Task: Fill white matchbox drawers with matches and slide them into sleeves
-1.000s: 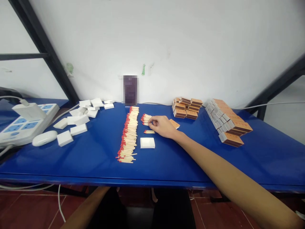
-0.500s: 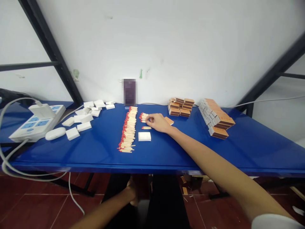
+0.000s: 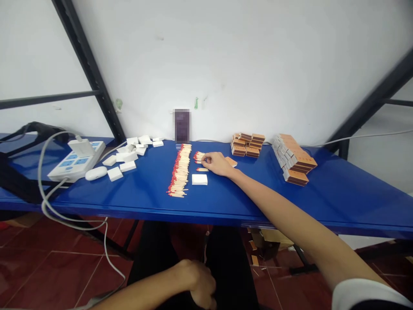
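Observation:
On the blue table, my right hand (image 3: pixel 217 164) is closed in a pinch, thumb and forefinger at the plain ends of a small group of red-tipped matches (image 3: pixel 198 156). Its fingers partly cover those matches. A few more matches (image 3: pixel 202 169) lie just below the fingertips, and nearer me is a white matchbox tray (image 3: pixel 199 179). An orange matchbox sleeve (image 3: pixel 231 162) shows behind the hand. Left of it runs a long row of matches (image 3: pixel 180 172). My left hand (image 3: pixel 197 282) hangs over my lap below the table edge, fingers curled in, with nothing seen in it.
White trays (image 3: pixel 128 156) are scattered at the left, by a white oval case (image 3: pixel 96 173) and a power strip (image 3: pixel 77 162) with looping cables. Matchboxes stand in a small stack (image 3: pixel 248 145) at the back and a larger stack (image 3: pixel 292 159) at the right. A blurred dark panel (image 3: pixel 182 125) leans against the wall.
My view has shifted, so the table sits a little farther right and higher. My left hand has moved right across my lap. My right hand stays pinched at the small match group.

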Available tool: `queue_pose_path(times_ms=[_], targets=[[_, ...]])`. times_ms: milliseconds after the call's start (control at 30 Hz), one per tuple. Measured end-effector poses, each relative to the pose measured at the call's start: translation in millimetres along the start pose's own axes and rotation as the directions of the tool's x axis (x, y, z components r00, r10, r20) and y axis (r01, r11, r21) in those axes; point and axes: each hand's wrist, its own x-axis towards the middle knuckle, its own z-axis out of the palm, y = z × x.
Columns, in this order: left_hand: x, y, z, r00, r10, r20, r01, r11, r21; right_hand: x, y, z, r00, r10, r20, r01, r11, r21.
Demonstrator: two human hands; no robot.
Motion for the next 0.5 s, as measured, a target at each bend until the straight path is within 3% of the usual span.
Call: queue_pose_path(times_ms=[67, 100, 133, 167, 200, 233, 267, 300, 333, 367, 400, 433, 500], targets=[[-29.1, 29.5, -41.3, 0.976, 0.177, 0.128, -0.177, 0.984, -0.009, 0.0, 0.2, 0.5, 1.000, -0.006, -0.001, 0.006, 1.000, -0.005], [-48.8, 41.0, -67.4, 0.914, 0.376, 0.150, -0.378, 0.926, -0.021, 0.1, 0.6, 0.8, 1.000, -0.009, -0.001, 0.009, 1.000, -0.008], [-70.8, 49.1, -95.8, 0.864, 0.501, 0.046, -0.498, 0.865, -0.058, 0.3, 1.0, 1.2, 1.000, -0.012, 0.000, 0.012, 1.000, -0.011], [-93.5, 53.4, -125.4, 0.835, 0.536, -0.121, -0.549, 0.824, -0.138, 0.5, 1.6, 1.6, 1.000, -0.015, 0.001, 0.015, 1.000, -0.015], [-115.4, 53.7, -155.0, 0.796, 0.496, -0.347, -0.575, 0.798, -0.180, 0.7, 2.3, 1.9, 1.000, -0.016, 0.001, 0.016, 1.000, -0.017], [-134.7, 50.6, -183.7, 0.650, 0.429, -0.627, -0.642, 0.752, -0.150, 0.9, 3.0, 2.3, 1.000, -0.017, 0.002, 0.017, 1.000, -0.019], [-150.3, 44.8, -210.4, 0.397, 0.414, -0.819, -0.745, 0.667, -0.024, 1.1, 3.6, 2.7, 1.000, -0.017, 0.002, 0.017, 1.000, -0.020], [-161.5, 37.3, -234.5, 0.164, 0.357, -0.920, -0.787, 0.610, 0.096, 1.2, 4.3, 3.1, 1.000, -0.015, 0.003, 0.015, 1.000, -0.020], [-168.2, 28.9, -255.4, -0.066, 0.214, -0.975, -0.776, 0.603, 0.185, 1.3, 4.8, 3.5, 1.000, -0.012, 0.003, 0.012, 1.000, -0.019], [-170.7, 20.4, -272.8, -0.259, 0.101, -0.961, -0.753, 0.601, 0.266, 1.3, 5.2, 3.8, 1.000, -0.009, 0.003, 0.009, 1.000, -0.017], [-169.4, 12.2, -286.6, -0.322, 0.067, -0.944, -0.725, 0.624, 0.292, 1.3, 5.5, 4.2, 1.000, -0.006, 0.003, 0.007, 1.000, -0.015], [-165.0, 4.6, -296.7, -0.307, 0.120, -0.944, -0.676, 0.670, 0.305, 1.4, 5.6, 4.4, 1.000, -0.005, 0.002, 0.005, 1.000, -0.012], [-149.8, -8.9, -306.5, -0.092, 0.235, -0.968, -0.512, 0.822, 0.248, 1.4, 5.1, 4.7, 1.000, -0.004, 0.000, 0.004, 1.000, -0.010]])
